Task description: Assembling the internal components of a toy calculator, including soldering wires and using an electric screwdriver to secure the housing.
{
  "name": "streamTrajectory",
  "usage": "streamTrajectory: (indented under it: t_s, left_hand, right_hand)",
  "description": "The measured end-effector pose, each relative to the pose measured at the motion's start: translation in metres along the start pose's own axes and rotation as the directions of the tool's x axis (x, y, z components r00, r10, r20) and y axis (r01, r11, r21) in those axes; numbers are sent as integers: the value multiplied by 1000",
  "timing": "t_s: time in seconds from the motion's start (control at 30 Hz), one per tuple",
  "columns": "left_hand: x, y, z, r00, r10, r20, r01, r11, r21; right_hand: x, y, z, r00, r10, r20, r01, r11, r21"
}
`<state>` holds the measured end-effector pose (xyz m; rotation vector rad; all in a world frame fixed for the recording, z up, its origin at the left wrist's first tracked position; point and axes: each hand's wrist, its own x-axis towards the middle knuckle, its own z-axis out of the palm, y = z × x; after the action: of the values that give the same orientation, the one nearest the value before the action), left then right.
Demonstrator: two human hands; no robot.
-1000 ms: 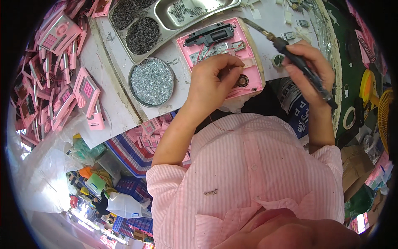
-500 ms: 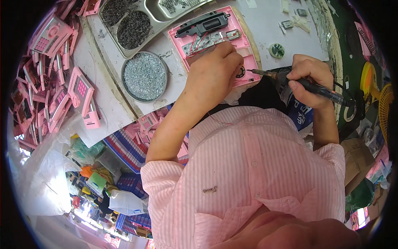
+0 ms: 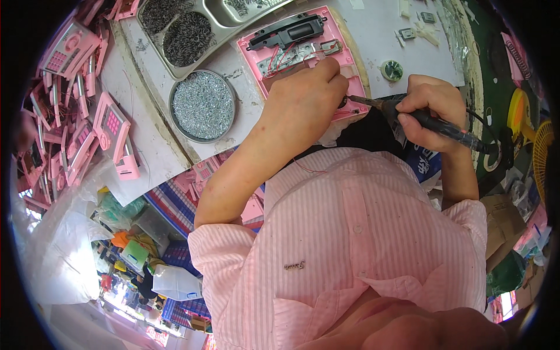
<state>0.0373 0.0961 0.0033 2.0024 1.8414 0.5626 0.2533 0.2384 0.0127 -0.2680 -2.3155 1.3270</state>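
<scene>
My right hand [image 3: 433, 111] grips the dark handle of a soldering iron [image 3: 448, 126]. The iron's tip points left, at a small round dark part [image 3: 342, 102] in the lower right corner of a pink plastic panel [image 3: 345, 49]. My left hand [image 3: 309, 96] lies over the panel with its fingers curled down beside that part; what the fingertips hold is hidden. Fixed in the panel are a black plastic frame [image 3: 289, 32] and a metal bar [image 3: 300, 53], with thin red wires [image 3: 279, 57] running around them.
A round dish of silvery screws [image 3: 203, 108] and a metal tray [image 3: 219, 26] of dark screws stand left of the panel. Pink keypad panels [image 3: 111, 125] pile up farther left. Rightward lie a round green-centred item [image 3: 391, 70] and small grey parts [image 3: 407, 33]. A yellow fan [image 3: 542, 154] stands far right.
The iron's tip has moved slightly left, to the round part. My left hand has shifted slightly right and now covers more of that part.
</scene>
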Motion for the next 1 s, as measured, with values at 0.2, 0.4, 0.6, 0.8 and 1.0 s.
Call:
streamTrajectory:
  t_s: [0.2, 0.4, 0.6, 0.8, 1.0]
  left_hand:
    - [-2, -5, 3, 1000, 1, -11, -1, 1000, -20]
    - [-3, -16, 1, 994, 104, -27, -106, 990, -96]
    - [0, -18, -2, 979, 202, 37, -201, 979, -14]
    - [2, -12, -6, 963, 266, 45, -269, 960, 72]
    - [1, -10, -7, 954, 295, 58, -300, 945, 129]
  right_hand:
    - [-10, -1, -9, 998, 46, -34, -44, 997, 58]
    - [-17, -2, -14, 994, 52, -95, -44, 995, 86]
    - [-13, -3, -14, 998, 47, -28, -45, 995, 89]
    - [-8, -1, -11, 999, 44, 19, -45, 998, 49]
    - [-5, -1, -6, 999, 40, 32, -40, 999, 1]
